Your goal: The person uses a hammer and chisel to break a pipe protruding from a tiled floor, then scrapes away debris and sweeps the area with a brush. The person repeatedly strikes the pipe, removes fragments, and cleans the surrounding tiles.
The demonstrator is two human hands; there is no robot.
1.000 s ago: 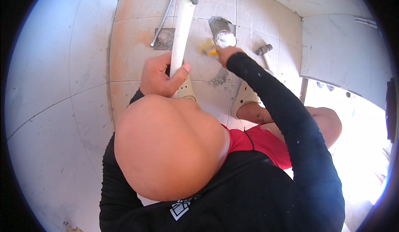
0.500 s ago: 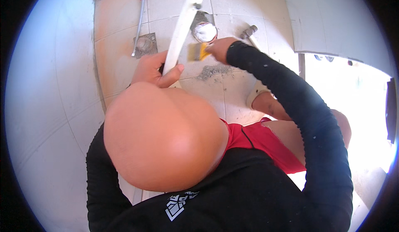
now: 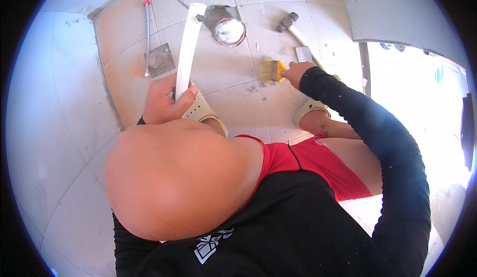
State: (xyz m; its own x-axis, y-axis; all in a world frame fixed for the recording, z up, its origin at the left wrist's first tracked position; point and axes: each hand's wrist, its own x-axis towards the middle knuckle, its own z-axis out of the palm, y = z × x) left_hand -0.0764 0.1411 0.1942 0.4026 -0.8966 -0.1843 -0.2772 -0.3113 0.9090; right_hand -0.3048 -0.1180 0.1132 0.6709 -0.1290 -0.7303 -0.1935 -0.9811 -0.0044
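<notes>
Brushwork on the tiled floor [image 3: 238,103] looks to be the step in hand, going by the low brush and the specks of grit. Another stroke would call for light pressure and a pull across the tile, clear of the hammer handle.

Right hand [image 3: 300,73]: closed on the yellow grip of the flat brush [image 3: 274,71], fingers curled. Bristles point left; whether they touch tile, cannot tell.

Left hand [image 3: 168,99]: wrapped round the lower end of the white bar [image 3: 189,48], thumb across it. Bar slants up and away, 1 grey rod crossing near its top.

Around: white-filled hole [image 3: 230,31] just right of the bar's top; hammer [image 3: 298,34] beyond the right hand; grey hose [image 3: 147,34] with 1 red band, lying left of the bar.
</notes>
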